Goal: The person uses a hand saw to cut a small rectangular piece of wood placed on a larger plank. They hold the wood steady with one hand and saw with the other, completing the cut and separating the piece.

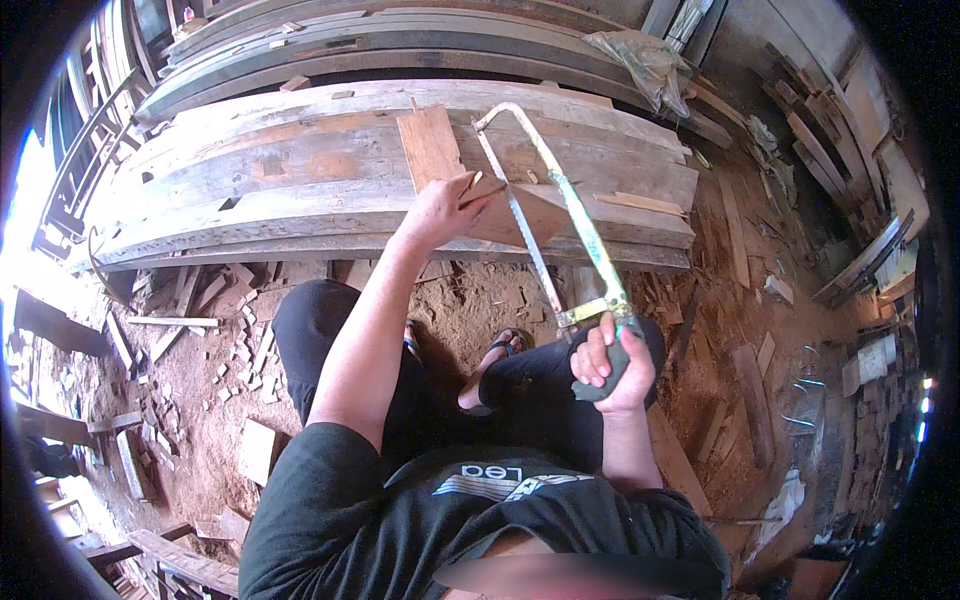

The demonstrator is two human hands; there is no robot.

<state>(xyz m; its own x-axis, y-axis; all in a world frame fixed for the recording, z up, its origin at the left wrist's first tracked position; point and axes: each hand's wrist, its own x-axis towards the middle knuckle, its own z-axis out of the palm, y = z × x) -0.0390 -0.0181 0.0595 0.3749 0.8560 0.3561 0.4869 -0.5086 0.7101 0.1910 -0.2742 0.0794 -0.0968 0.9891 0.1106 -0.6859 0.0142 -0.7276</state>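
Observation:
My right hand [612, 366] is wrapped around the dark grip of a hacksaw [585, 225] with a worn yellow-green frame. The saw points away from me, and its narrow blade passes at the edge of a brown wood piece [505, 222]. Whether the teeth are in the wood I cannot tell. My left hand [446, 210] grips this piece at its left end, fingers bent over its top edge. Just beyond that hand, a flat reddish-brown board [428, 146] lies on the stacked thick planks [300, 165].
More long beams [400, 55] lie behind the planks, with a crumpled plastic sheet [645, 70] on their right end. Offcuts [240, 352] and sawdust litter the ground. A wood block [260, 450] lies left of my legs, and scrap boards [825, 150] lean at the right.

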